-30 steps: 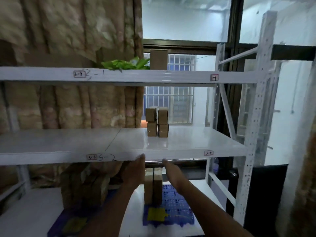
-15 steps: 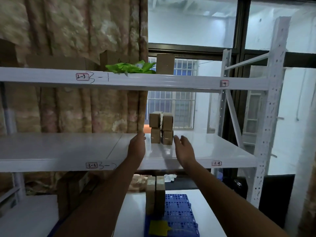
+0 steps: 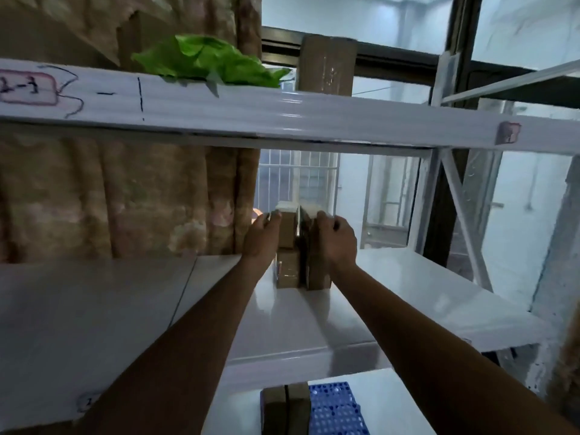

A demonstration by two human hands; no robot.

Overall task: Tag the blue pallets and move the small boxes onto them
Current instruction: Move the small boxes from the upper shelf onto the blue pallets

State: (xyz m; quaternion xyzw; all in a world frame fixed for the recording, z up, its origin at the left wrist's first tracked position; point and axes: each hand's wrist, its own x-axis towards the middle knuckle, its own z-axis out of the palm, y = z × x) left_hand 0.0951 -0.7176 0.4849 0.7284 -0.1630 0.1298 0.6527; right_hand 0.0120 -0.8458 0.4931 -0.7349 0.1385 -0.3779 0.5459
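Left hand and right hand clasp the upper small boxes; uneven squeeze could topple the boxes beneath.

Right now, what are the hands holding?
The top small boxes of the stack: left hand on the left side, right hand curled over the right top edge.

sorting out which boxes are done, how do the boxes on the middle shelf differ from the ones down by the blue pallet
The middle-shelf boxes are gripped by both the left hand and the right hand; the lower boxes are untouched. The upper ones are stacked in two tiers; the lower ones stand beside the blue pallet. Both are brown cardboard pairs.
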